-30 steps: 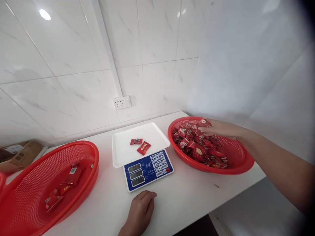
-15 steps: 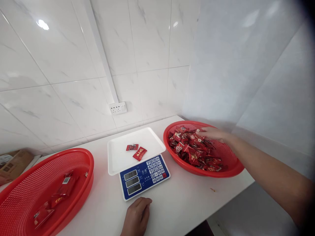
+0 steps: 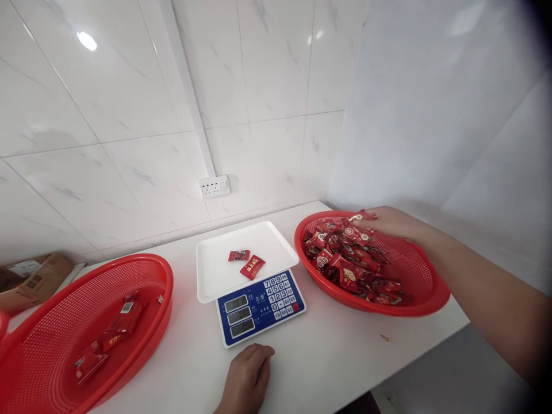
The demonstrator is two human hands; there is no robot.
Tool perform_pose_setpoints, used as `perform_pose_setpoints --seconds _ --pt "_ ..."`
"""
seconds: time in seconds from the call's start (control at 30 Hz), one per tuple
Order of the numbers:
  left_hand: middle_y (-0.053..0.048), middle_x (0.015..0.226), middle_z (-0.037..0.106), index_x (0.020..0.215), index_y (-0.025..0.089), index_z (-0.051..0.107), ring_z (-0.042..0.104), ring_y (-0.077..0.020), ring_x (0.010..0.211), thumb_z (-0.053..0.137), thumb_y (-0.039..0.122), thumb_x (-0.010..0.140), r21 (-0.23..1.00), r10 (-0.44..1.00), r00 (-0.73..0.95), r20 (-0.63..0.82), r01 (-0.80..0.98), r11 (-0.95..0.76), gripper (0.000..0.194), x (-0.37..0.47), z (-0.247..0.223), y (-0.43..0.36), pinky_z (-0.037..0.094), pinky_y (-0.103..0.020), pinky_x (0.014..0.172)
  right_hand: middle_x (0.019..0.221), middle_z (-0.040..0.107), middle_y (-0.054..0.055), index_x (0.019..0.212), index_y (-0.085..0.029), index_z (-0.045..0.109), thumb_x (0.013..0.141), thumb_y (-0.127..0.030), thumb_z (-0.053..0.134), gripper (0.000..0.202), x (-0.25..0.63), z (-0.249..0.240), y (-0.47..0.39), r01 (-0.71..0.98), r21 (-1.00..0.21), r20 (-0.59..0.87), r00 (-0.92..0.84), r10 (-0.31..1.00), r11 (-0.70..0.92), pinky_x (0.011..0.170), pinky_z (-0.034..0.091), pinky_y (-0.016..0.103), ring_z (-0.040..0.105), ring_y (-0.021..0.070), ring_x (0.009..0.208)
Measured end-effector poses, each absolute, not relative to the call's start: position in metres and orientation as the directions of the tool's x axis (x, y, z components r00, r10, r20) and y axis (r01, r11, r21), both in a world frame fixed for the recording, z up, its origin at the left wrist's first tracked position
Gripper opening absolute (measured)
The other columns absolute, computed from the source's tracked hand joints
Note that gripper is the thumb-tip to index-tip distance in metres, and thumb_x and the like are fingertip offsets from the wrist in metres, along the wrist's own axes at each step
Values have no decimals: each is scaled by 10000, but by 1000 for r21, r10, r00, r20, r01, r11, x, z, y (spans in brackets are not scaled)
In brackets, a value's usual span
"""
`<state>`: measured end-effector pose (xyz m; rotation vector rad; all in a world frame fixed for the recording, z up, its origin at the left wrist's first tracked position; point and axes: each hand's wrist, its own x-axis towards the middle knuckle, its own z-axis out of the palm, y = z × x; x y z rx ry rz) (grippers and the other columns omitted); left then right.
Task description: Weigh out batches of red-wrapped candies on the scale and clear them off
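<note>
My right hand [image 3: 386, 221] is over the back of the right red basket [image 3: 375, 307], its fingers closed on a small red packet [image 3: 364, 215]. Below it, many red packets [image 3: 348, 275] are heaped in that basket. My left hand [image 3: 248, 374] rests on the table in front of the scale [image 3: 261, 310], fingers curled together with nothing seen in them. Two red packets, one [image 3: 238, 255] smaller-looking and one [image 3: 252, 267] with gold lettering, lie on the scale's white tray [image 3: 215, 276].
At the left stands another red basket [image 3: 161, 328] holding several red packets [image 3: 90, 361]. A cardboard box [image 3: 38, 284] is behind it. A tiny gold scrap [image 3: 384, 337] lies on the white table [image 3: 319, 356]. A socket [image 3: 214, 186] is on the tiled wall.
My right hand has lifted slightly from the heap, and a packet now shows at its fingertips. The whole view has shifted a little. My left hand stays by the scale.
</note>
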<state>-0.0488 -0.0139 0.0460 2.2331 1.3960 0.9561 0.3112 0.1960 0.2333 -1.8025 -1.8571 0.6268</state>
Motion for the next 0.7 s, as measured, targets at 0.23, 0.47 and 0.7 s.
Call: perform_pose_setpoints --seconds 0.23,0.47,0.7 --pt "-38 849 673 955 215 607 636 -160 766 401 130 863 602 902 272 334 675 -426 242 -47 55 -19 516 -248 685 837 696 59 915 -175 612 781 -412 584 274 241 226 193 460 -888 -153 -273 950 -11 633 508 270 638 171 702" --pt "-40 886 677 967 209 620 636 -166 789 433 91 821 616 922 240 303 689 -381 265 -49 56 -21 515 -262 703 825 703 38 823 -180 664 780 -264 628 102 146 211 191 174 -974 -217 -527 822 -146 739 535 240 645 144 786" --pt "-41 896 678 971 205 625 635 -164 798 437 86 820 624 931 217 293 695 -358 269 -49 55 -21 515 -260 709 788 683 54 806 -128 640 821 -198 587 89 111 210 196 87 -973 -225 -575 786 -215 772 548 265 628 119 713"
